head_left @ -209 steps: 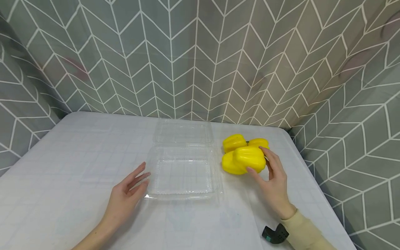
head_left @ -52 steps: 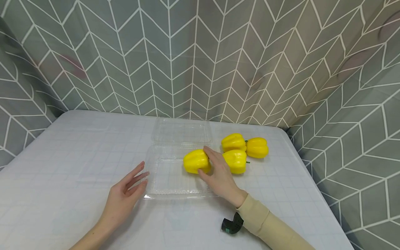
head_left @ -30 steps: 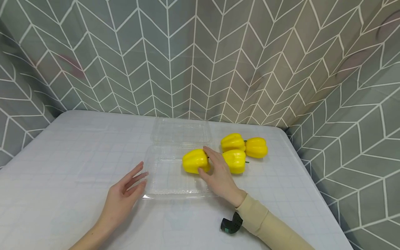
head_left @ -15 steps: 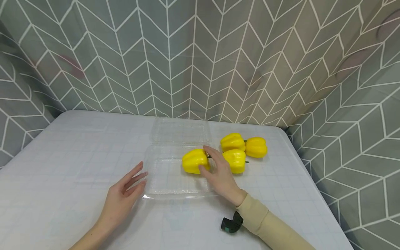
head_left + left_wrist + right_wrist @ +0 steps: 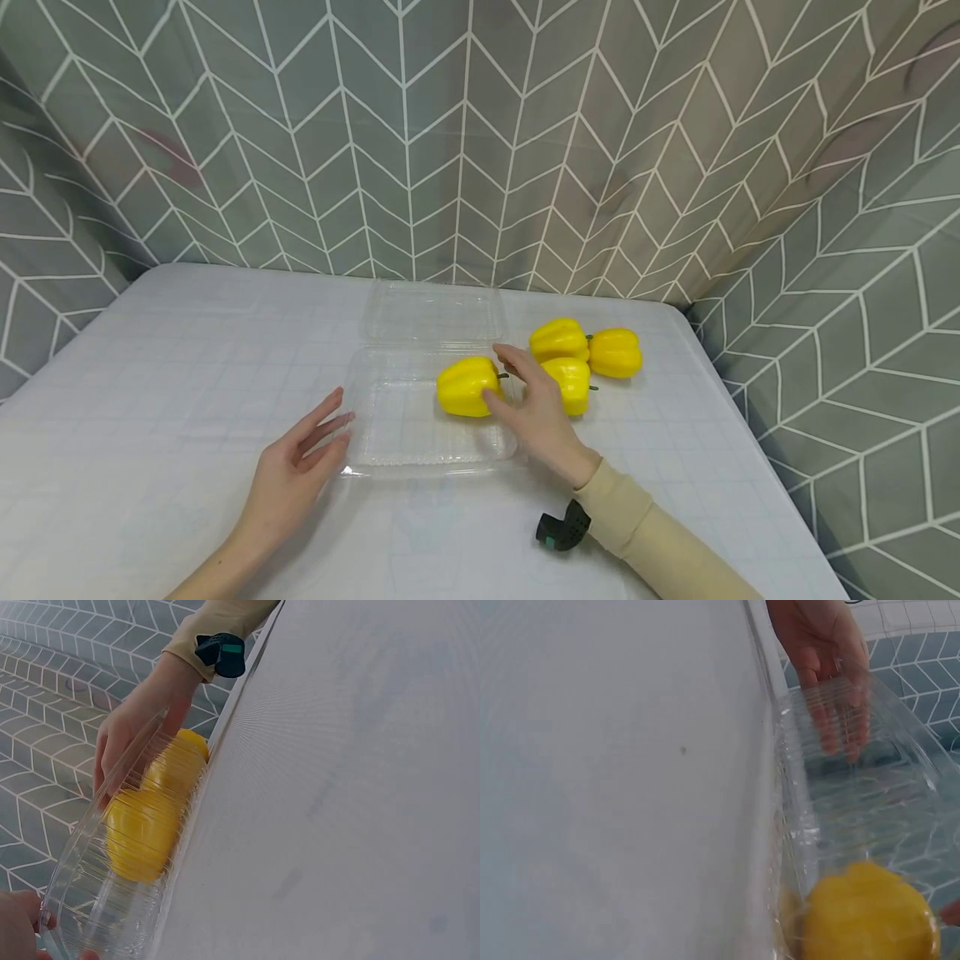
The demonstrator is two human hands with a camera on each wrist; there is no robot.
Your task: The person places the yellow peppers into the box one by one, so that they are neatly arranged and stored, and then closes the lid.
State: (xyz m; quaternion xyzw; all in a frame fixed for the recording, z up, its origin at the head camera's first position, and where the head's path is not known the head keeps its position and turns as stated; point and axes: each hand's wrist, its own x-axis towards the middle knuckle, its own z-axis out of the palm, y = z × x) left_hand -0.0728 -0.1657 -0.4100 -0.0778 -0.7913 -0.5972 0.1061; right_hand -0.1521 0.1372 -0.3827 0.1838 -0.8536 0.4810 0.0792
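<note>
You are sitting at a surface (image 5: 187, 350) covered in a pale, faintly checked cloth, with grey hanging fabric in a white chevron pattern behind it. In front of you a clear plastic clamshell container (image 5: 420, 433) is lying open: a shallow, ribbed rectangular tray with its thin, glossy lid (image 5: 437, 312) folded flat away from you. One yellow bell pepper (image 5: 465, 387), smooth, shiny and lobed, with a short green stem pointing right, is lying on its side in the tray's far right corner.

Your right hand (image 5: 536, 408) is resting just to the right of that pepper. Its fingers are loosely spread and gripping nothing; the thumb tip is touching the pepper's near right side, and the index finger is reaching past the stem. Your left hand (image 5: 296, 467) is lying flat and relaxed on the cloth, fingers straight, their tips touching the tray's near left corner. It is holding nothing.

Three more yellow bell peppers (image 5: 581, 358) are clustered on the cloth just right of the container, one partly hidden behind your right hand.
</note>
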